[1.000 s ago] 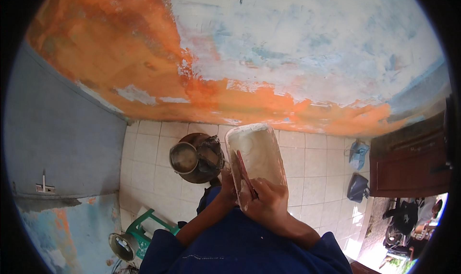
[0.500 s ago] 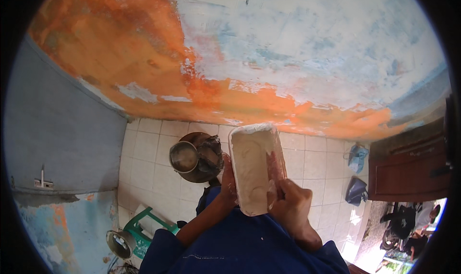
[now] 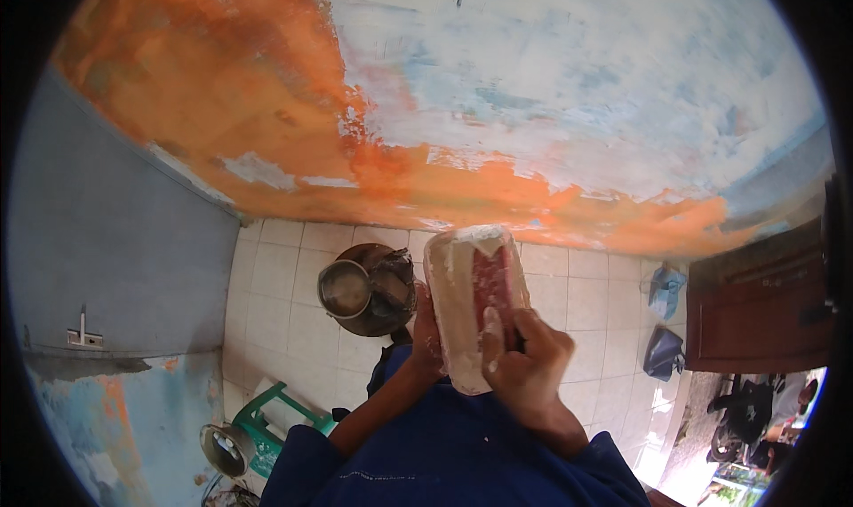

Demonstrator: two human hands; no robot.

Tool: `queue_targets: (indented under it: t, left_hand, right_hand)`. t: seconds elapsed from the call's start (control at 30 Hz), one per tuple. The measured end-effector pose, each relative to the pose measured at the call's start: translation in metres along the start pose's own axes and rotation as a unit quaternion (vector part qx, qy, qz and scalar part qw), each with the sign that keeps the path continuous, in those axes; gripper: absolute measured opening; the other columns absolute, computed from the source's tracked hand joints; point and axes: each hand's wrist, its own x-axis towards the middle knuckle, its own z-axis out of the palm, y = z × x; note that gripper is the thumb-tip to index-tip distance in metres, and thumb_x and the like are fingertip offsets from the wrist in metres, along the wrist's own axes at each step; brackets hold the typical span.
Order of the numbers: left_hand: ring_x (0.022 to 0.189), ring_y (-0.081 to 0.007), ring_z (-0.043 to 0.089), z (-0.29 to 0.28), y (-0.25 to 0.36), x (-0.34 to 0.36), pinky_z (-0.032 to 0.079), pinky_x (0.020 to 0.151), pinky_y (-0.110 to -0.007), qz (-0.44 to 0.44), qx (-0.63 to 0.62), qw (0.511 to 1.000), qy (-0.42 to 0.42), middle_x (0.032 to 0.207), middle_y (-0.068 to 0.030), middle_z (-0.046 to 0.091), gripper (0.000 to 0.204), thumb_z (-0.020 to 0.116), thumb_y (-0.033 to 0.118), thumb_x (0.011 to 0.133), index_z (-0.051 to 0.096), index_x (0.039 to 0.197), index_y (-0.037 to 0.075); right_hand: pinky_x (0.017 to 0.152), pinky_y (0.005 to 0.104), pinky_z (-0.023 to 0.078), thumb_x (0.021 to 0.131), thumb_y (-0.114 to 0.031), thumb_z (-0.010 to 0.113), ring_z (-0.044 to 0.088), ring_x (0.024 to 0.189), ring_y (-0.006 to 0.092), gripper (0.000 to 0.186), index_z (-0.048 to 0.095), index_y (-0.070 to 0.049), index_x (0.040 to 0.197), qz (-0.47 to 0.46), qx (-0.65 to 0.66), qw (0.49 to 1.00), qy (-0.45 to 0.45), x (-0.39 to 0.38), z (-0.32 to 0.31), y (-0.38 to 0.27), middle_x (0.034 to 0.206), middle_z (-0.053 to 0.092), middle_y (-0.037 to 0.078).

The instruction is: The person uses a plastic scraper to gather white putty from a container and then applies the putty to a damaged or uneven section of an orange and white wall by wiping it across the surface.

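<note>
In front of my body, a long rectangular tub [image 3: 432, 271] is held tilted, with smooth beige putty [image 3: 458, 329] in it. My left hand [image 3: 428, 340] is closed round the tub's left side, and the tub hides part of its fingers. Over the right half of the tub lies a flat reddish spreader [image 3: 494, 280] smeared with putty. My right hand [image 3: 533, 365] grips its near end, the thumb stretched along its face and coated with putty. Where the spreader's far edge meets the putty is hard to make out.
Ahead rises a wall [image 3: 569, 107], part orange, part whitish. On the tiled floor, a round brown stand carries a pot [image 3: 345, 289] and crumpled dark wrapping [image 3: 391, 280]. A green chair [image 3: 293, 396] and a bucket [image 3: 227, 449] are at left. Bags [image 3: 662, 354] lie near the brown door [image 3: 746, 325].
My right hand has shifted slightly left and turned the spreader, so its reddish face now shows broadly across the tub. The tub is tilted differently; my left hand keeps hold of it.
</note>
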Motion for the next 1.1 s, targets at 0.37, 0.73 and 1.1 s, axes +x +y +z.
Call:
queue_targets:
  t: [0.37, 0.73, 1.1]
  left_hand:
    - [0.123, -0.0279, 0.049, -0.009, 0.003, -0.002, 0.040, 0.105, -0.044, -0.026, -0.035, 0.998, -0.039, 0.138, -0.0133, 0.046, 0.073, 0.025, 0.064, 0.095, 0.036, 0.140, 0.008]
    - [0.129, -0.0276, 0.043, -0.017, 0.001, 0.001, 0.034, 0.109, -0.044, -0.030, -0.100, 0.991, -0.079, 0.143, -0.0115, 0.040, 0.071, 0.026, 0.062, 0.095, 0.031, 0.144, 0.012]
    - [0.126, -0.0277, 0.046, -0.012, 0.010, 0.001, 0.037, 0.107, -0.046, -0.003, -0.052, 0.995, -0.083, 0.140, -0.0107, 0.043, 0.068, 0.026, 0.060, 0.096, 0.034, 0.142, 0.012]
  right_hand:
    - [0.040, 0.0353, 0.039, 0.076, -0.004, 0.068, 0.049, 0.038, 0.0264, 0.021, 0.052, -0.001, 0.062, -0.023, -0.018, 0.998, -0.052, -0.004, -0.011, 0.011, 0.050, 0.050, 0.015]
    - [0.040, 0.0361, 0.042, 0.075, -0.004, 0.068, 0.054, 0.041, 0.0290, 0.017, 0.055, -0.002, 0.064, -0.047, -0.015, 0.997, -0.057, 0.000, -0.007, 0.006, 0.051, 0.051, 0.015]
    - [0.042, 0.0354, 0.042, 0.074, -0.003, 0.068, 0.054, 0.041, 0.0259, 0.013, 0.058, -0.001, 0.066, -0.057, -0.010, 0.993, -0.104, 0.004, 0.002, 0.005, 0.052, 0.052, 0.014]
